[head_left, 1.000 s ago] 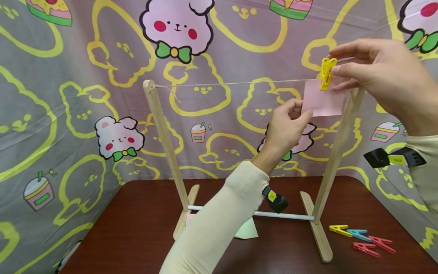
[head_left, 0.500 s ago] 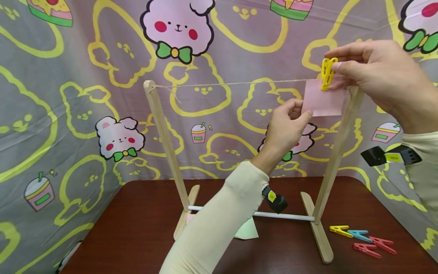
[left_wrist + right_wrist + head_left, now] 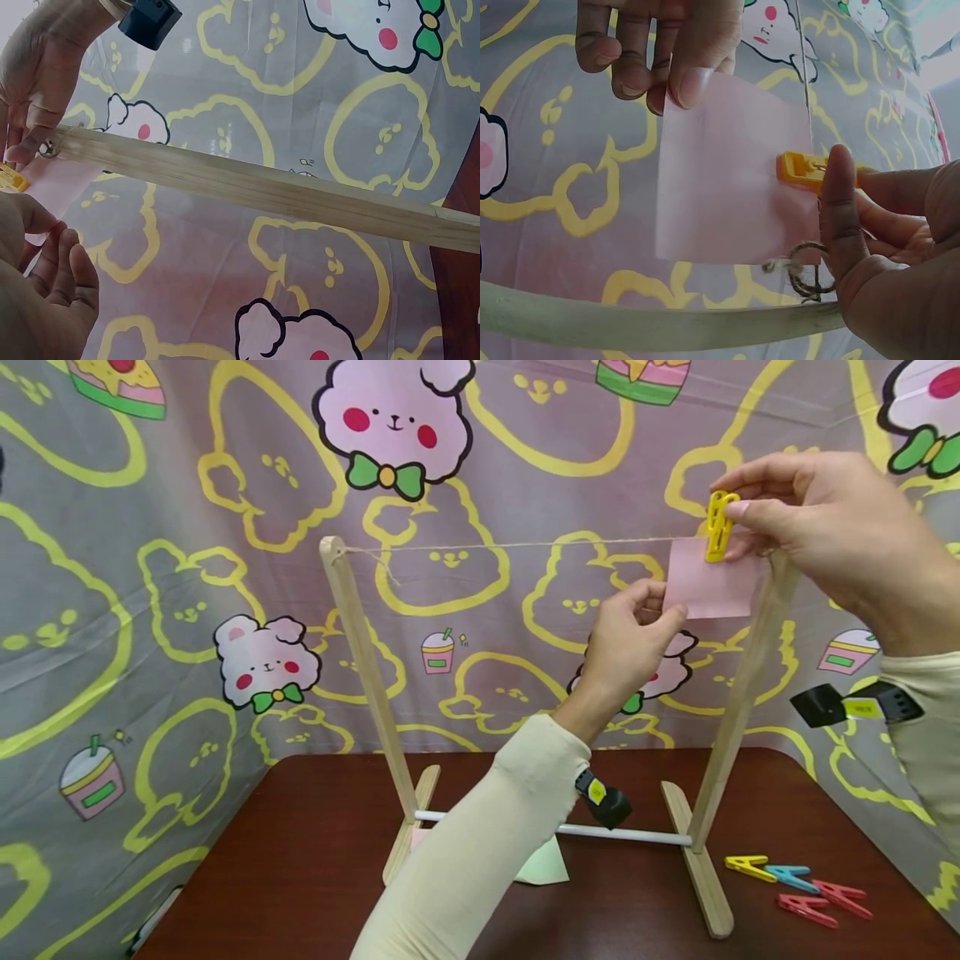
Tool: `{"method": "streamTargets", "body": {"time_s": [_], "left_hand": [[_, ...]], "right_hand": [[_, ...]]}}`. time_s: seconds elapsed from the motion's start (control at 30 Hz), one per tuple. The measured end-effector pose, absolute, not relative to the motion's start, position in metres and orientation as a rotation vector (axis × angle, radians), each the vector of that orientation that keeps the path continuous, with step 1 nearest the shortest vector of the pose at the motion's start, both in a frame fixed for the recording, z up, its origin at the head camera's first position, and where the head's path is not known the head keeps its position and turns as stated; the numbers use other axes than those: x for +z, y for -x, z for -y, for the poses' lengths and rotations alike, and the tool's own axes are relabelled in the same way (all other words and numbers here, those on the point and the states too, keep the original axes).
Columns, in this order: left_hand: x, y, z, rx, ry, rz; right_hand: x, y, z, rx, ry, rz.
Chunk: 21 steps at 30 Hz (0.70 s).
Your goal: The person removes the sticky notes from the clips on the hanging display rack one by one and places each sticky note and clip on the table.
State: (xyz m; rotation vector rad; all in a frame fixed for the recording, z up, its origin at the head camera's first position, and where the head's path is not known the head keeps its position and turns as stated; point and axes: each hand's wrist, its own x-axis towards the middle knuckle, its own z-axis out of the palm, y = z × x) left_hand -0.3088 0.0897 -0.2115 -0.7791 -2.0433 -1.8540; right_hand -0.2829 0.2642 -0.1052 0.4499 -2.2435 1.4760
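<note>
A pink square of paper (image 3: 705,589) hangs at the right end of a thin string (image 3: 525,542). My left hand (image 3: 626,631) pinches its lower left corner between thumb and fingers. On the paper's top edge, at the string, sits a yellow clothespin (image 3: 717,531); my right hand (image 3: 840,543) holds its upper end between thumb and fingers. In the right wrist view the clothespin (image 3: 802,169) lies over the paper's edge (image 3: 727,180), beside a knotted loop of twine (image 3: 806,274). The left wrist view shows only part of the paper (image 3: 64,180) between both hands.
The string spans two wooden posts (image 3: 367,685), joined low down by a white rod (image 3: 622,835). Several clothespins, among them a blue one (image 3: 791,877), lie on the dark table (image 3: 300,860) at the right. Green paper (image 3: 543,864) lies partly behind my left sleeve.
My right thumb and fingers have closed in slightly on the yellow clothespin, which stands a little more upright. My left hand keeps its pinch on the pink paper. The head view shifts slightly.
</note>
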Motion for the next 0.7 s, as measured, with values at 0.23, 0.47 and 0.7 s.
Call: {"method": "streamTargets", "body": {"time_s": [0.23,0.47,0.7], "left_hand": [[-0.2112,0.3092,-0.0900,-1.862,0.774,2.038],[-0.2103,0.3084,-0.0898,-1.876,0.796,2.033],[-0.2111,0.3080,-0.0889,-1.881,0.800,2.039]], "right_hand": [[-0.1082,0.2836,-0.2606,1.389,-0.475,2.210],[-0.1078,0.2831,-0.2585,1.449,-0.514,2.116],[-0.1066,0.2802,-0.2551,1.487,-0.545,2.032]]}}
